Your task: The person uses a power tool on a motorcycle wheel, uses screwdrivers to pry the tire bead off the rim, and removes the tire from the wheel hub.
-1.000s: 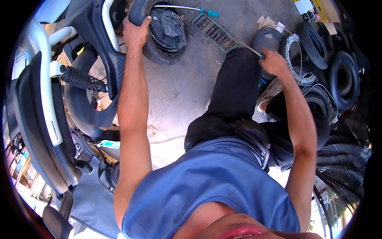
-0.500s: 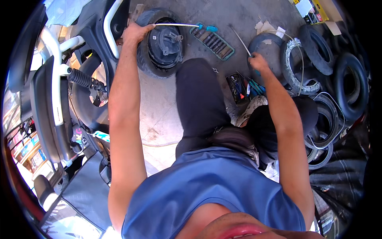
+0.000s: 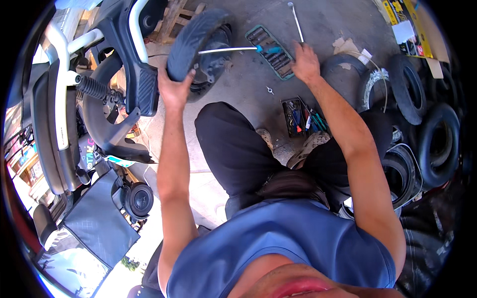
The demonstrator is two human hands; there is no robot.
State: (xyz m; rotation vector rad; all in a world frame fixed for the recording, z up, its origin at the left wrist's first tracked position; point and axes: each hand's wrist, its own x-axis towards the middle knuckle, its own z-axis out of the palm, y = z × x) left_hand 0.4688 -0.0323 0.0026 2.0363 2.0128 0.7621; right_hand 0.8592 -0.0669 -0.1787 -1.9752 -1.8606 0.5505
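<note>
My left hand [image 3: 175, 90] grips the near-left edge of a scooter wheel [image 3: 186, 42] with a black tyre, which stands tilted on the floor with its dark hub facing right. A long metal lever [image 3: 226, 50] with a blue handle sticks out rightward from the wheel; whether its tip sits under the tyre's edge I cannot tell. In my right hand [image 3: 305, 63] is a second long metal lever [image 3: 296, 22], its flattened end pointing away from me; the fingers hide its other end. Between the hands lies a green tray of sockets [image 3: 289, 75].
A black box of hand tools [image 3: 293, 119] sits before my feet. Several loose tyres [image 3: 437, 136] lie to the right, near a yellow box [image 3: 405, 25]. On the left stands a scooter frame [image 3: 62, 94] with a shock absorber. A wooden pallet [image 3: 174, 22] lies behind the wheel.
The wheel has gone from lying nearly flat to tilted up, and my left hand has shifted to its near side. My right hand has moved left with its lever, now beside the socket tray.
</note>
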